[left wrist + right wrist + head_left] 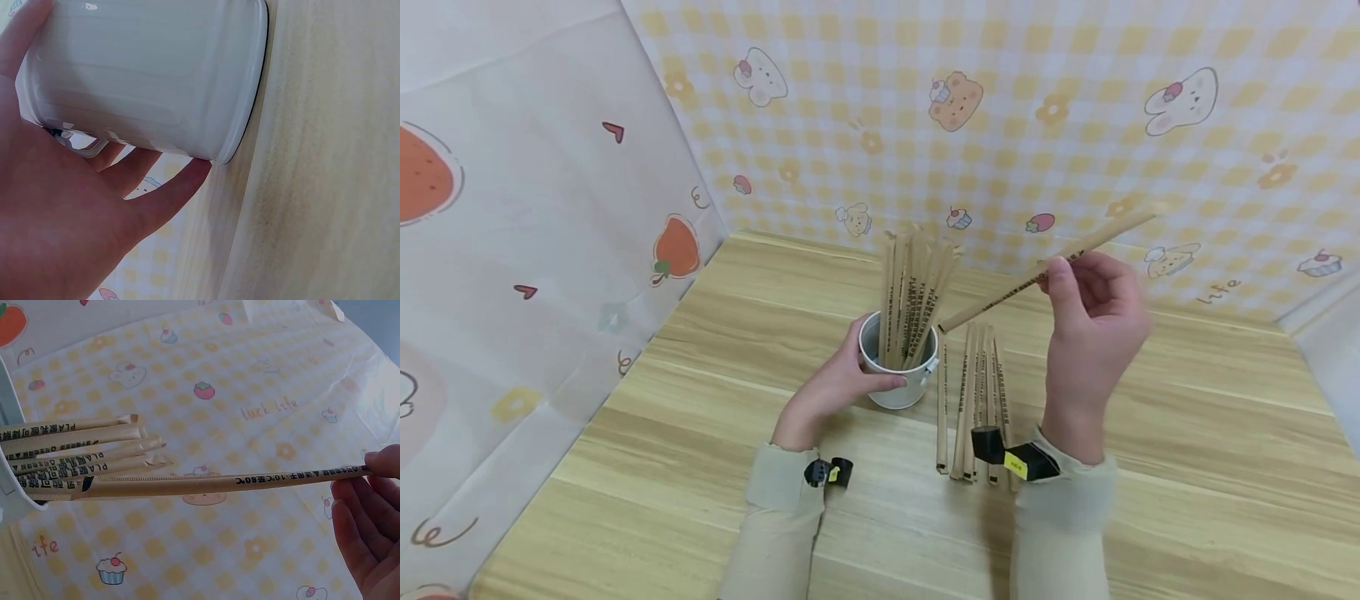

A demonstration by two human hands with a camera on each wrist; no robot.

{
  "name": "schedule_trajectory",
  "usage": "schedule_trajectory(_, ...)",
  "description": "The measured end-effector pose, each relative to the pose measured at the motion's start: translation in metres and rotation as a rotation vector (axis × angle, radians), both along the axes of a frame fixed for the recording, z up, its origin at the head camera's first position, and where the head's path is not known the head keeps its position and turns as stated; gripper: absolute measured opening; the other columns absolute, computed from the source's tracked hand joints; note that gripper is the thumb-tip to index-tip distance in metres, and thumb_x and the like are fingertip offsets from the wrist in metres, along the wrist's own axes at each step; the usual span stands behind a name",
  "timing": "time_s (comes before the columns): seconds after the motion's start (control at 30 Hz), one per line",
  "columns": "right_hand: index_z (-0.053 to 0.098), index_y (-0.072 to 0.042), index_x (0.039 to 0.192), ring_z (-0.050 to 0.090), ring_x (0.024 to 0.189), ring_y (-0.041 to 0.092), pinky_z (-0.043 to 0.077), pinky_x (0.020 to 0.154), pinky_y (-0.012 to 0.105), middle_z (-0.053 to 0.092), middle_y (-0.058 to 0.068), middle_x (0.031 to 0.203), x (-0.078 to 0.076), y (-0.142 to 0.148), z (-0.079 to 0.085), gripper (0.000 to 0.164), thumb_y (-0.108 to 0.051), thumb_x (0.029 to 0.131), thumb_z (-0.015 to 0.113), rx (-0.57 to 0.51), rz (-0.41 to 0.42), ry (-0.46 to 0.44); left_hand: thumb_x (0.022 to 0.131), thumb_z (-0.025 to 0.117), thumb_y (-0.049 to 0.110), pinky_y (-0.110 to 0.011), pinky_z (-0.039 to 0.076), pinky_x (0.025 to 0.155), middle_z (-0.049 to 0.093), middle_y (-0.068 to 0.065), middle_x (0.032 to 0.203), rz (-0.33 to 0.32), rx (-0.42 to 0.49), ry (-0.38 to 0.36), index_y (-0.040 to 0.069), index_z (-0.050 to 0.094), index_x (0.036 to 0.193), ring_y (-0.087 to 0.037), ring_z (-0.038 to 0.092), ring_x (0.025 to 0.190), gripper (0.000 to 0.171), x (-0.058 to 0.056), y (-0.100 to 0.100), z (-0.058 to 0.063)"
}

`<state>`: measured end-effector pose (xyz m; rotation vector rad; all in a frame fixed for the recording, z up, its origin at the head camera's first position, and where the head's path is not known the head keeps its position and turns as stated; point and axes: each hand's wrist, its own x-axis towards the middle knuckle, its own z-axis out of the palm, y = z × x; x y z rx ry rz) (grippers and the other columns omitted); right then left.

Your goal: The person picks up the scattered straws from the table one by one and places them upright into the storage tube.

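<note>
A white metal bucket (898,395) stands on the table, filled with several paper-wrapped straws (910,292) that lean inside it. My left hand (838,375) grips the bucket from its left side, thumb across the front; the left wrist view shows fingers around the bucket's wall (137,75). Up to the right, my right hand (1093,312) pinches one wrapped straw (156,487) between thumb and fingers. That straw slants, its lower end close to the bucket's right rim. Printed dark lettering runs along the wrappers.
On the wooden table (662,467), right of the bucket, lies a loose row of several more wrapped straws (962,408), partly below my right wrist. A yellow checked cloth (880,100) with cartoon prints hangs behind, and a white printed sheet (550,208) stands at left.
</note>
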<state>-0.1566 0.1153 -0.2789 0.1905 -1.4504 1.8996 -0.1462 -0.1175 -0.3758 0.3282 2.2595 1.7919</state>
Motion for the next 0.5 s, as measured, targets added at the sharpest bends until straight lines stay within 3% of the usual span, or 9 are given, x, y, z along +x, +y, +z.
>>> schedule_trajectory(0.27, 0.060, 0.004, 0.085, 0.060, 0.069, 0.021, 0.049, 0.067, 0.024, 0.062, 0.015, 0.078, 0.007, -0.018, 0.006, 0.016, -0.006, 0.076, 0.069, 0.083, 0.052, -0.070, 0.069, 0.077, 0.014, -0.039, 0.034, 0.096, 0.032, -0.008, 0.133, -0.009, 0.004, 0.006, 0.018, 0.013, 0.139, -0.025, 0.037, 0.118, 0.095, -0.001, 0.000, 0.000)
schedule_trajectory(0.5, 0.060, 0.000, 0.092, 0.060, 0.075, 0.019, 0.049, 0.070, 0.025, 0.063, 0.011, 0.084, -0.006, -0.019, -0.013, 0.021, -0.015, 0.079, 0.068, 0.274, 0.093, -0.205, 0.070, 0.076, 0.014, -0.037, 0.036, 0.094, 0.033, -0.010, 0.132, -0.013, -0.002, 0.011, 0.017, 0.012, 0.139, -0.026, 0.038, 0.117, 0.094, 0.000, 0.000, 0.001)
